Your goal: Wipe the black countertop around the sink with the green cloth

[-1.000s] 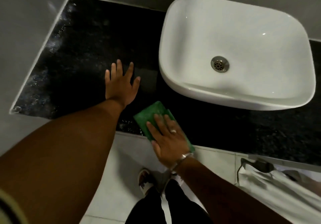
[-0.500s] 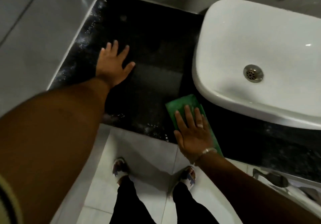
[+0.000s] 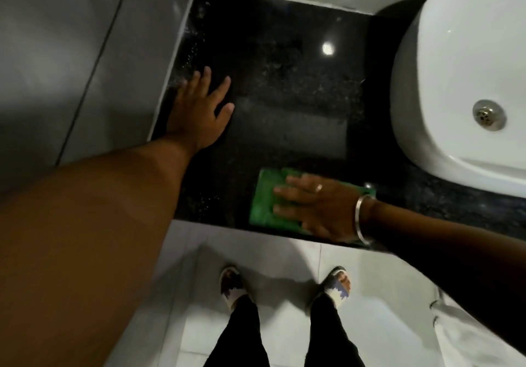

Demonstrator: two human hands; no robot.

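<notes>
The green cloth (image 3: 263,201) lies flat on the black countertop (image 3: 284,62) near its front edge, left of the white sink (image 3: 444,62). My right hand (image 3: 316,207) presses flat on the cloth, fingers pointing left, with a ring and a metal bangle on it. My left hand (image 3: 200,110) rests palm down on the counter's left side, by the wall, fingers spread and holding nothing. A duller, smeared band crosses the counter between my two hands.
Grey tiled walls (image 3: 71,53) close the counter at the left and back. The sink has a metal drain (image 3: 488,114). Water specks lie along the counter's left edge. My feet in sandals (image 3: 232,284) stand on the pale floor below. A white object (image 3: 469,335) sits at lower right.
My right hand has turned from pointing away to pointing left and slid the cloth along the front edge. The view has shifted left, so the sink sits further right. My left hand stays planted.
</notes>
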